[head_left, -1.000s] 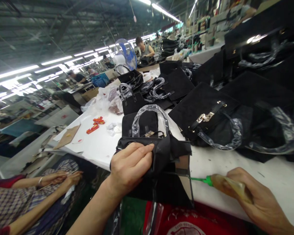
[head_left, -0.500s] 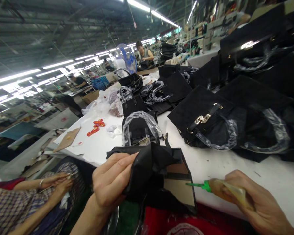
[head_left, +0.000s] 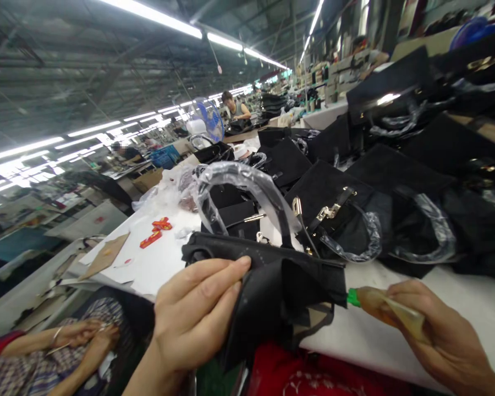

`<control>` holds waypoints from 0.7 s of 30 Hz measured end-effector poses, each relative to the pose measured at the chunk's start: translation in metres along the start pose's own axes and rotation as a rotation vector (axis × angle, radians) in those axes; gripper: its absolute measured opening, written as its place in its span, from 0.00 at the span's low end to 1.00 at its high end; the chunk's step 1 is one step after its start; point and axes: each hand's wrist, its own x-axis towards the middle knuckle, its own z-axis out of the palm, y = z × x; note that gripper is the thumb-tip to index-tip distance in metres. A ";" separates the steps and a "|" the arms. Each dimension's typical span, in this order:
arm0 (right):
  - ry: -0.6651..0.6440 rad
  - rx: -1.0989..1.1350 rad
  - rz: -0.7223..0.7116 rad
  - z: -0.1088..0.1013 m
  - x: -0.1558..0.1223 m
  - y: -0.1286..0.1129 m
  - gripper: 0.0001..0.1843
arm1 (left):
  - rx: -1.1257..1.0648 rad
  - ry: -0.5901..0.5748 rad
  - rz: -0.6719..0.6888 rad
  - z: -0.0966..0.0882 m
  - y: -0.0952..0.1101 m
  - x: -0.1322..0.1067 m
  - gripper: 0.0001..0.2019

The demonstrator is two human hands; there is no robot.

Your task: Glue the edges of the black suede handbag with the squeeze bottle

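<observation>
My left hand [head_left: 200,313] grips the folded black fabric of a handbag [head_left: 268,291], thumb and fingers pinching the material. The bag's handle, wrapped in clear plastic, arches up behind its top edge. In my right hand [head_left: 433,324] is a soft squeeze bottle [head_left: 381,305] of amber liquid, its green cap pointing left at the bag's right end. The thin nozzle tip is hidden behind the black fabric. Some tan inner board shows low in the bag's opening.
Many black handbags [head_left: 334,220] with plastic-wrapped handles are piled on the white table [head_left: 148,264] at the back and right. Orange-red wrappers [head_left: 155,232] and clear plastic lie to the left. A co-worker's hands [head_left: 86,335] are at lower left. A blue fan [head_left: 209,118] stands behind.
My left hand has raised and tilted the handbag, so its handle stands higher and less inner board shows. The bottle's nozzle has passed behind the fabric at the bag's right end.
</observation>
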 end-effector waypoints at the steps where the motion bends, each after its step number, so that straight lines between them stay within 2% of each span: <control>1: -0.008 -0.012 0.013 0.002 -0.002 0.004 0.05 | -0.020 0.015 0.009 0.009 0.001 -0.002 0.05; 3: -0.037 -0.028 0.036 0.007 -0.007 0.012 0.05 | -0.132 0.045 -0.011 0.026 0.003 -0.009 0.06; 6: -0.062 -0.034 0.064 0.011 -0.011 0.018 0.04 | -0.328 0.040 -0.150 0.042 0.008 -0.021 0.06; 9: -0.030 -0.048 0.104 0.009 -0.009 0.017 0.06 | -0.345 0.016 -0.273 0.042 0.011 -0.022 0.09; 12: 0.016 -0.107 0.134 0.003 -0.007 0.015 0.10 | -0.292 0.030 -0.334 0.036 0.009 -0.015 0.10; 15: 0.027 -0.170 0.157 -0.003 -0.012 0.012 0.11 | -0.284 0.048 -0.338 0.037 0.007 -0.008 0.10; 21: -0.004 -0.233 0.153 -0.006 -0.033 0.007 0.10 | -0.335 0.016 -0.274 0.053 0.009 0.003 0.10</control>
